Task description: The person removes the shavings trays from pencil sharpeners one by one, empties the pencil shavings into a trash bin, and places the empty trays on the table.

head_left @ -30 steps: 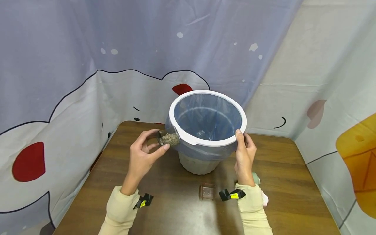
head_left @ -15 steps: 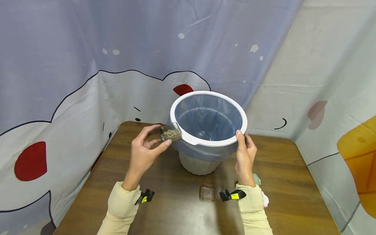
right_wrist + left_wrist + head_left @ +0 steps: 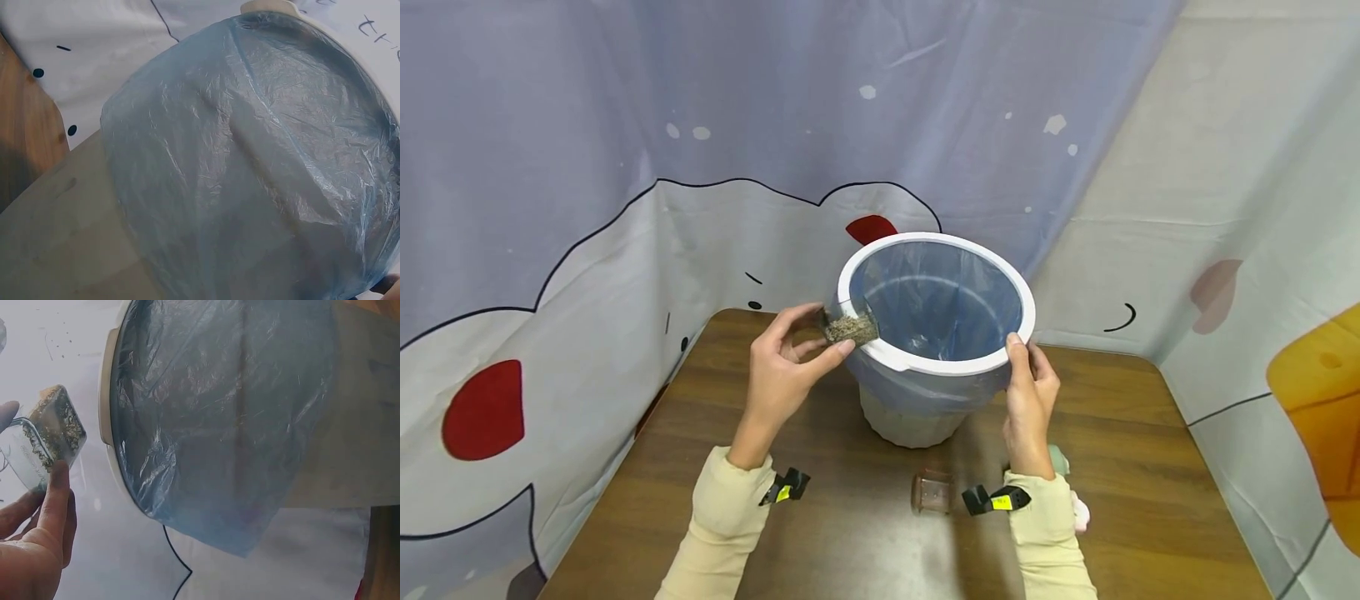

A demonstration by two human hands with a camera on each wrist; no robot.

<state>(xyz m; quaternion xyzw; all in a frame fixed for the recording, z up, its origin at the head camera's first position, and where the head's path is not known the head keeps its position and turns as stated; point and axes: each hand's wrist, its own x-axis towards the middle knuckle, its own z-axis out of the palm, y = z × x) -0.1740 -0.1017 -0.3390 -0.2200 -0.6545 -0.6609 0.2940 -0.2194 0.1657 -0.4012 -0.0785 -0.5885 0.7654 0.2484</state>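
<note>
A white trash can (image 3: 906,421) with a wide white rim stands on the wooden table, lined with a blue plastic bag (image 3: 936,300). My left hand (image 3: 782,362) pinches a small clear box (image 3: 853,327) between thumb and fingers at the can's left rim. Greyish-brown dry bits lie inside the box; the left wrist view shows the box (image 3: 59,428) tilted, bits gathered toward one end. With its thumb on top, my right hand (image 3: 1028,396) grips the can's right front rim. The right wrist view mostly holds the bag (image 3: 206,156) folded over the outside.
On the table (image 3: 842,517) in front of the can lies a small brownish clear box (image 3: 933,492). Partly hidden by the right forearm are a green object (image 3: 1058,460) and a pale pink one (image 3: 1080,512). A printed curtain (image 3: 760,100) hangs behind and beside the table.
My left hand has shifted right and slightly up, bringing the small box of bits over the left rim. The right hand keeps its grip on the rim.
</note>
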